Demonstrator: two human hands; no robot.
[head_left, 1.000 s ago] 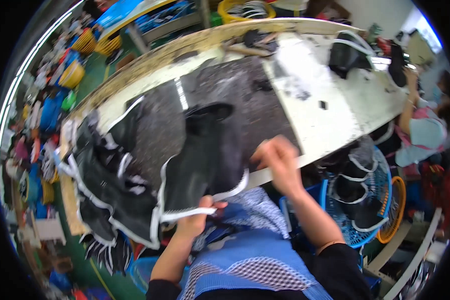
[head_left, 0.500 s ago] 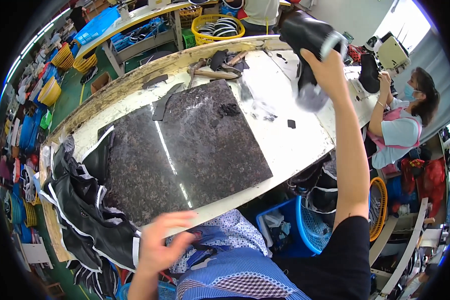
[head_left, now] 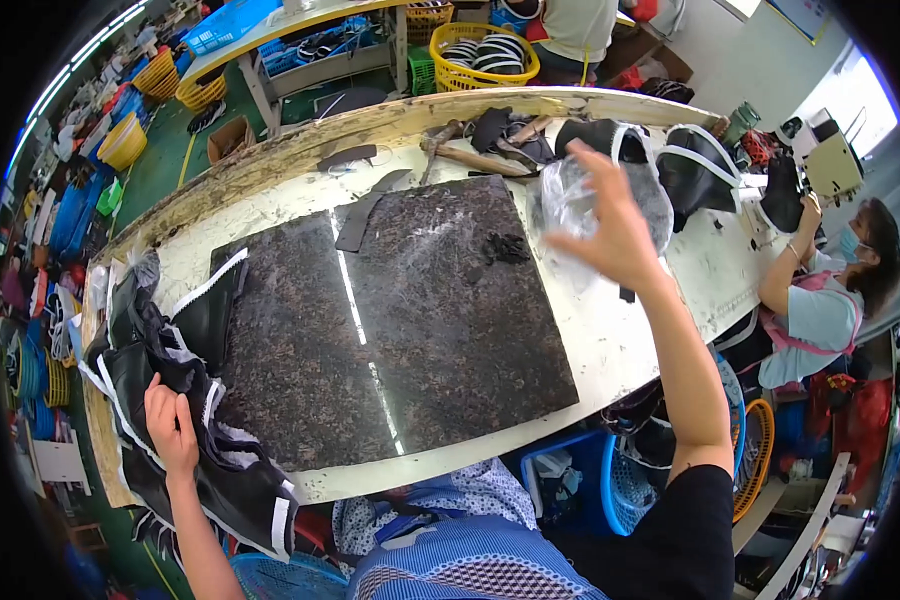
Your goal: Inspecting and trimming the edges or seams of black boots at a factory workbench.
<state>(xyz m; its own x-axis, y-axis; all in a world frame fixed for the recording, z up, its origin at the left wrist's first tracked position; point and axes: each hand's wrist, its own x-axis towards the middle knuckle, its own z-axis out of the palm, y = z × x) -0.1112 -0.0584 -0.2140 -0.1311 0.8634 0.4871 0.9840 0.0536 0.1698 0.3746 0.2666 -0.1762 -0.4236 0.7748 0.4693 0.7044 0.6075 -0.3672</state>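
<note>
Heap of black, white-edged pieces (head_left: 130, 370) slumps over the desk's (head_left: 625, 350) left end, plenty apparently left there, with the left hand (head_left: 173, 425) over it, fingers bent, grip impossible to tell. Across at the right, two similar pieces, one black boot-like piece (head_left: 582, 133) and its neighbour (head_left: 697, 185), look set aside, and the right hand (head_left: 615, 225) spreads wide, released, before the first. Between lies a dark slab (head_left: 400, 330), a loose strip (head_left: 358, 222) and wooden-handled tools (head_left: 480, 158) cluttering its back edge.
</note>
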